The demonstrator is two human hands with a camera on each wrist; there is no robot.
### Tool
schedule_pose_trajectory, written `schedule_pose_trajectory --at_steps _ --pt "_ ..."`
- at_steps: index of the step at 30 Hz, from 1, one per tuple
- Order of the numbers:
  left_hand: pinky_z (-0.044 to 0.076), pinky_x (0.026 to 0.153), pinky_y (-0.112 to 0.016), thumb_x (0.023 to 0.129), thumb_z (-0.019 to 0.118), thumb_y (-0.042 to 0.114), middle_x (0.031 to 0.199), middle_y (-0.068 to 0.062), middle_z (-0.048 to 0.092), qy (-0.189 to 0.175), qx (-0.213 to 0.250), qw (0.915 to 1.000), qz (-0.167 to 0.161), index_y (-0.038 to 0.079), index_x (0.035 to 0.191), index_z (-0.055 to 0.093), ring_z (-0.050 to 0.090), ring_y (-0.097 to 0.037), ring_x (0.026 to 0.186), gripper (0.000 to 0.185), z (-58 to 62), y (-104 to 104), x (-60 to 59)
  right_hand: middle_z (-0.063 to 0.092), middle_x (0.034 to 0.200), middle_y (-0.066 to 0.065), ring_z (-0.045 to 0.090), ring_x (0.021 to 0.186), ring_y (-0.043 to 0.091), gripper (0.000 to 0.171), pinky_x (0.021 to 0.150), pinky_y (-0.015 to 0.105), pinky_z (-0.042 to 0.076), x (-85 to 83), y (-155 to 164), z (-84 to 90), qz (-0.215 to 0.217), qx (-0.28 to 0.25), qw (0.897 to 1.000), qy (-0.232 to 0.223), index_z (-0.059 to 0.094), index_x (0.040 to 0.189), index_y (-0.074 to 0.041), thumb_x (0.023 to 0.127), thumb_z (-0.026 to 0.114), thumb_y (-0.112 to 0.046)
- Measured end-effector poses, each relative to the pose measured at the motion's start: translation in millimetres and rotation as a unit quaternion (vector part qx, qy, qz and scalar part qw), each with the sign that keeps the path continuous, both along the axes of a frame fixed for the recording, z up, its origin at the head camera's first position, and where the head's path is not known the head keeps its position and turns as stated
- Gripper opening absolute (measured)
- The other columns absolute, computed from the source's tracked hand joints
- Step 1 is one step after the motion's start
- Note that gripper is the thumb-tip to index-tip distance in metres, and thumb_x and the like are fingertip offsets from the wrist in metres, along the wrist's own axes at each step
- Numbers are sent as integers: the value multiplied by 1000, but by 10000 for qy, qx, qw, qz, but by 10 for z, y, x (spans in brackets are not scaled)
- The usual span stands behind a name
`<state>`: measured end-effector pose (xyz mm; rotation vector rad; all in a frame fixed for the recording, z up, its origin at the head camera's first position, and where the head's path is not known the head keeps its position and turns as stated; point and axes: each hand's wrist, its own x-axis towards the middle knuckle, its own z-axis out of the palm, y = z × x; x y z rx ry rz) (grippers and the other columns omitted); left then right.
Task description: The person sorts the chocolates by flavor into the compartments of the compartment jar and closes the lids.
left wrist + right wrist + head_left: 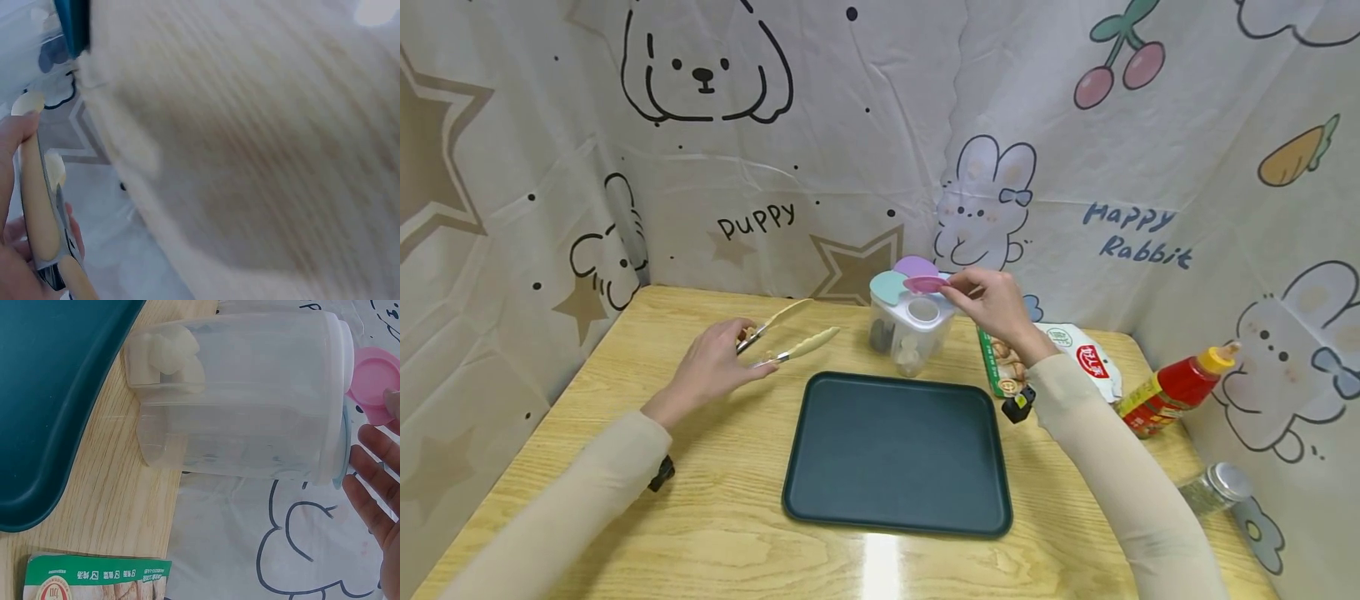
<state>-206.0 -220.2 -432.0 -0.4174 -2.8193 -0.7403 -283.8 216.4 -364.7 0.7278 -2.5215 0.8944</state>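
Observation:
My left hand (711,360) grips a pair of tongs (811,343) with cream tips, spread apart and pointing towards the container. In the left wrist view the fingers wrap the tongs' cream handle (39,212). With thumb and fingers my right hand (997,307) pinches the pink lid (925,285) of a clear divided container (262,356). That lid is flipped up, baring a round opening (923,310) in the white top. Turquoise (889,287) and purple (917,267) lids lie closed beside it. Pale pieces (172,353) sit in one compartment, dark ones (880,335) in another.
A dark green tray (898,454) lies in front of the container on the wooden table (730,500). To the right are a green and white food packet (996,358), a white bag (1078,350), a red squeeze bottle (1180,387) and a spice jar (1213,490). Printed curtains enclose the table.

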Motion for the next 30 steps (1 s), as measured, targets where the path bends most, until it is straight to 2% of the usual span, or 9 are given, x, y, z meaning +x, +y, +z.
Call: schedule_pose_trajectory --at_steps 5,9,14,22,30 --pt "51 81 -51 81 89 45 111 -23 70 -172 -188 9994 234 -5 134 58 64 -36 98 80 -42 -40 4 81 99 15 77 84 28 18 76 44 65 -2 4 2 5 5 10000 4 80 102 -5 98 76 -22" --pt "46 70 -42 79 90 49 98 -20 67 -301 -396 9982 347 -8 124 59 59 -31 86 79 -99 -91 -1 81 99 14 77 84 28 18 76 45 65 -3 5 -2 15 14 10000 13 80 102 -5 99 76 -22" --pt "43 65 -38 78 89 54 89 -15 61 -459 -589 9962 438 -7 114 58 55 -28 80 76 -176 -152 1 81 99 14 77 84 28 18 76 44 65 -2 5 -3 41 1 10000 18 80 102 -5 98 76 -22" --pt "40 61 -36 79 87 55 83 -13 57 -557 -767 9946 415 -5 105 56 51 -26 74 73 -225 -199 28 81 100 14 77 85 28 18 77 45 65 4 2 -3 61 -28 10000 -28 80 102 -5 99 76 -22" --pt "40 58 -34 80 86 59 82 -13 56 -588 -852 9939 393 -6 109 53 51 -25 70 78 -313 -224 57 81 100 15 77 85 28 18 77 45 65 7 -2 3 36 -24 10000 -37 80 103 -4 99 76 -22"
